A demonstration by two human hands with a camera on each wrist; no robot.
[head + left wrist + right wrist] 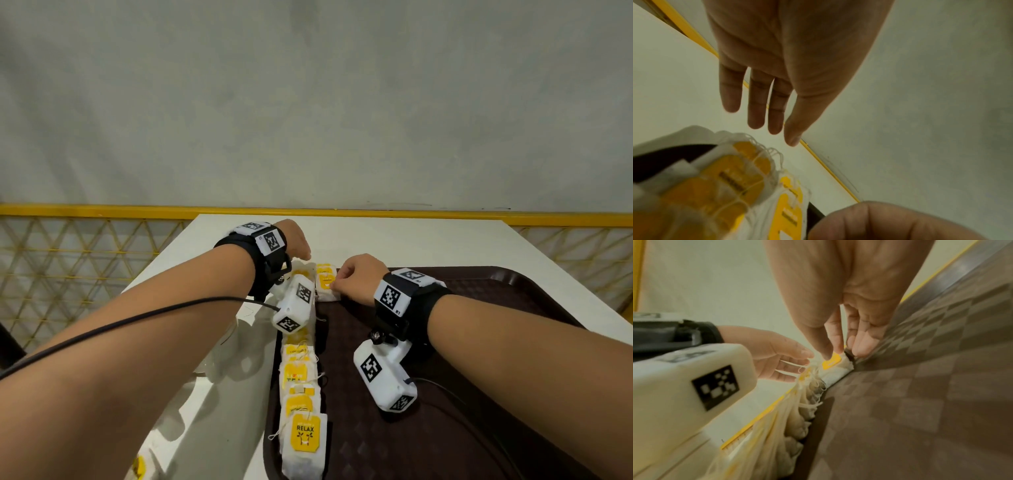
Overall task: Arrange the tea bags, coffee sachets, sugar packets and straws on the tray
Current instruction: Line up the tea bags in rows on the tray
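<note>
A row of white tea bags (301, 377) with yellow tags lies along the left side of the dark brown tray (479, 342). At the far end of the row my right hand (356, 277) pinches the yellow tag of the last tea bag (325, 284) between thumb and forefinger; the right wrist view shows the hand (831, 352) on that tag (832, 362). My left hand (298, 245) hovers just left of it, fingers straight and holding nothing (766, 123). Blurred tea bags (735, 178) lie under the left wrist. No sachets, sugar packets or straws are visible.
The tray sits on a white table (394, 240) against a grey wall, with a yellow mesh railing (85, 260) behind it. Another yellow-tagged bag (138, 466) lies on the table at the bottom left. The tray's patterned floor (920, 386) stretches to the right of the row.
</note>
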